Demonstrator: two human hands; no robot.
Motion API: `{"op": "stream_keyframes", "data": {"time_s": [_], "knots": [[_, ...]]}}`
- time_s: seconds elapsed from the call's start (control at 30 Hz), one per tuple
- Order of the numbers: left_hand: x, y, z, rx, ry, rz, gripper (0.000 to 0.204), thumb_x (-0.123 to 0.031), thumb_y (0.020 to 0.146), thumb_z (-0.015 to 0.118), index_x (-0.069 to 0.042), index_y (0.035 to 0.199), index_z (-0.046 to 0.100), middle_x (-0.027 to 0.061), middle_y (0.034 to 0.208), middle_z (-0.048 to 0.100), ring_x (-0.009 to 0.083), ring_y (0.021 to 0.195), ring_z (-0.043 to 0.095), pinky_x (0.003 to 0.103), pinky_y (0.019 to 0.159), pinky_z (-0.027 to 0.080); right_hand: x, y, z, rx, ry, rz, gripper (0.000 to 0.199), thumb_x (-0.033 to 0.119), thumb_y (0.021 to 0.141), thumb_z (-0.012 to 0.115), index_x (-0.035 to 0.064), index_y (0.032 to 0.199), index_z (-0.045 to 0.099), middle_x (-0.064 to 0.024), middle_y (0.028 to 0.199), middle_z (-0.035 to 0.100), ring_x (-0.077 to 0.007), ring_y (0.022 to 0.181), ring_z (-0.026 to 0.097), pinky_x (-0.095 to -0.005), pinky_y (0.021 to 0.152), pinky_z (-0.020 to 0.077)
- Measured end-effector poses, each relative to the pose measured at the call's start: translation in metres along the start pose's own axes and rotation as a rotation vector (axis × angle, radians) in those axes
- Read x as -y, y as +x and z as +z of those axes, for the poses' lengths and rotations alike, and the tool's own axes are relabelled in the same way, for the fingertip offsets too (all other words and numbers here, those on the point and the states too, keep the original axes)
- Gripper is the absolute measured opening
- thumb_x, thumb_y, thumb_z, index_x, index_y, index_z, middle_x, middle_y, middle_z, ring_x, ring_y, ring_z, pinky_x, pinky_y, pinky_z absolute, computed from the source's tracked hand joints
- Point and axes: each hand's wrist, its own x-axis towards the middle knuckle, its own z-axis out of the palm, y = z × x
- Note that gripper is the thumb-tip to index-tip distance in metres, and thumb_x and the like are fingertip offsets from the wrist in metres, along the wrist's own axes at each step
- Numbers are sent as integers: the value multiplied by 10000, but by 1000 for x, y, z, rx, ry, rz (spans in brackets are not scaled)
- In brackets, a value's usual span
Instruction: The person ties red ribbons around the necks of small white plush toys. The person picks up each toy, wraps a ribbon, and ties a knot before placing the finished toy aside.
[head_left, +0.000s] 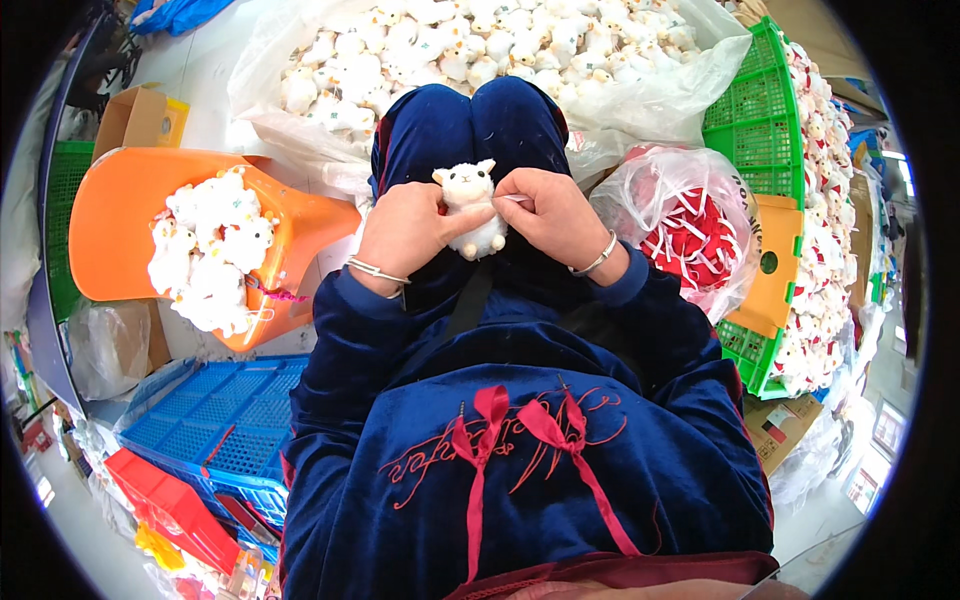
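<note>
I hold a small white plush sheep (473, 206) upright over my knees, clamped between both hands. My left hand (405, 232) grips its side, thumb across the body; my right hand (548, 213) pinches near its head. Left of my left hand, an orange stool (115, 215) carries more white plush sheep. Right of my right hand sits a clear bag of red ribbons (695, 235); beyond both, a big bag of sheep (470, 45).
</note>
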Motion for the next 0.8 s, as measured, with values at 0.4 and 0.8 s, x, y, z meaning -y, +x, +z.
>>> {"op": "stream_keyframes", "data": {"time_s": [0.4,0.8], "knots": [[21,-11,9,-70,-255,33,459,-422,788,821,22,853,730,188,773,706,313,702,701,390,661,534,-15,8,4,47,39,50,166,133,938,682,-32,935,679,-75,763,676,-109,688,599,-279,641,496],[6,-5,20,-134,-250,17,357,-323,813,815,16,842,704,190,789,708,345,735,703,411,665,535,-24,9,-8,104,175,171,187,145,889,686,-35,934,698,-179,780,706,-214,696,682,-331,660,521]]}}
